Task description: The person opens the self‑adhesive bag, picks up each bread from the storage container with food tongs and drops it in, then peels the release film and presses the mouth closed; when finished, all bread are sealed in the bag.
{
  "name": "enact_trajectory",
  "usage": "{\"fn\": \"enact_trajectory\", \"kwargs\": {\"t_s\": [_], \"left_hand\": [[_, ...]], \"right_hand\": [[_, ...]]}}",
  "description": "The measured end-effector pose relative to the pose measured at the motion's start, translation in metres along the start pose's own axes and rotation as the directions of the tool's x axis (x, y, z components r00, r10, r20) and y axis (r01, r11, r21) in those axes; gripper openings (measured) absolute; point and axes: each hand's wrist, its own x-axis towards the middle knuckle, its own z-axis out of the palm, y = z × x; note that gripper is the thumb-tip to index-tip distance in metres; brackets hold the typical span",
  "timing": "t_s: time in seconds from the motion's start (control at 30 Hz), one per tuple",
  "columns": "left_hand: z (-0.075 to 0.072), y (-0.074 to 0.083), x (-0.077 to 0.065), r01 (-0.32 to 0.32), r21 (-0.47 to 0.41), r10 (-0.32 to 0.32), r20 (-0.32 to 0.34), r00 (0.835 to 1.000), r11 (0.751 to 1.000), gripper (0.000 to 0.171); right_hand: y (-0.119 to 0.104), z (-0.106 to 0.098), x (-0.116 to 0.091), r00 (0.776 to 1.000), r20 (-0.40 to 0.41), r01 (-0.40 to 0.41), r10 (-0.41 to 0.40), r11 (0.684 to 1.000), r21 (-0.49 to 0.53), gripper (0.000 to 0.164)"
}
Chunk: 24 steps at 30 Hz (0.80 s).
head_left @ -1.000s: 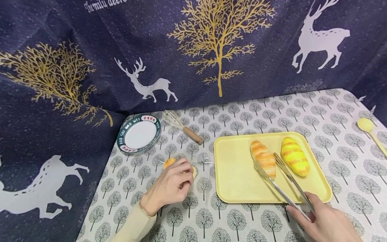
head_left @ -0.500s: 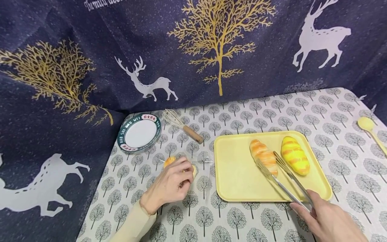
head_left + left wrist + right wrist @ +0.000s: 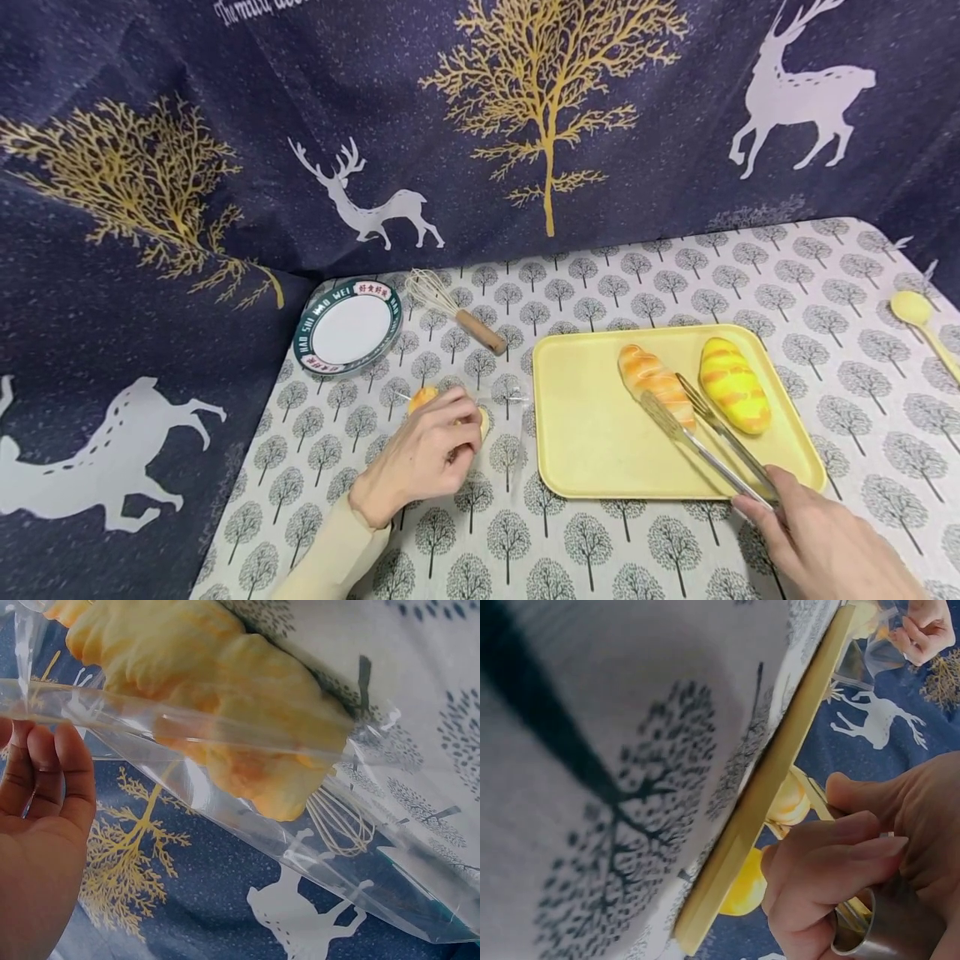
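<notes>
My left hand (image 3: 427, 450) pinches the edge of a clear plastic bag (image 3: 199, 787) on the cloth left of the tray. A golden-yellow, lumpy bread roll (image 3: 187, 667) lies inside; in the head view the hand covers most of it. With my right hand (image 3: 825, 533) I grip metal tongs (image 3: 726, 475) over the tray's front edge. One arm of the tongs overlaps the lower part of an orange bread roll with pale stripes (image 3: 649, 375); the other reaches between that roll and a yellow, orange-banded roll (image 3: 733, 387).
The yellow rectangular tray (image 3: 592, 417) bears both rolls on its right half. Behind the bag lie a whisk (image 3: 480, 332) with a wooden handle and a green-rimmed plate (image 3: 352, 327). A yellow spoon (image 3: 911, 308) lies at the far right. A dark deer-patterned curtain (image 3: 480, 200) hangs behind.
The tongs and right hand have shifted slightly right, their arms a little closer together. The orange roll has turned slightly on the tray. The left hand has stayed at the bag.
</notes>
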Motion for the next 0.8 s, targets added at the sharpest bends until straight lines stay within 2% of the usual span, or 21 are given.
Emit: {"fn": "enact_trajectory", "kwargs": {"t_s": [0.1, 0.27, 0.4, 0.5, 0.6, 0.7, 0.8], "left_hand": [[0.0, 0.0, 0.0, 0.001, 0.001, -0.001, 0.003, 1.0, 1.0, 0.021], [0.0, -0.001, -0.001, 0.0, 0.002, 0.0, 0.003, 1.0, 1.0, 0.021], [0.0, -0.001, -0.001, 0.0, 0.001, 0.0, 0.001, 1.0, 1.0, 0.022], [-0.001, -0.001, -0.001, 0.002, 0.005, -0.002, 0.001, 1.0, 1.0, 0.022], [-0.001, -0.001, -0.001, 0.003, 0.009, -0.003, 0.0, 1.0, 1.0, 0.022], [-0.001, 0.0, -0.001, 0.003, 0.015, -0.003, -0.001, 1.0, 1.0, 0.022], [-0.001, 0.0, 0.0, 0.003, 0.029, -0.003, -0.003, 1.0, 1.0, 0.021]], "right_hand": [[0.0, -0.001, 0.0, 1.0, -0.007, -0.001, 0.001, 1.0, 0.005, 0.029], [-0.003, -0.002, -0.002, 0.997, -0.069, 0.041, -0.039, 0.999, 0.021, 0.024], [-0.007, -0.003, -0.005, 0.995, -0.08, 0.06, -0.059, 0.998, 0.015, 0.023], [-0.009, -0.005, -0.005, 0.997, -0.049, 0.061, -0.061, 0.998, 0.013, 0.027], [-0.009, -0.01, -0.003, 0.998, 0.045, 0.038, -0.039, 0.999, 0.02, 0.04], [-0.008, -0.013, -0.002, 0.99, 0.14, 0.03, -0.031, 0.999, 0.011, 0.051], [-0.009, -0.014, -0.004, 0.986, 0.147, 0.081, -0.081, 0.997, 0.005, 0.048]]}}
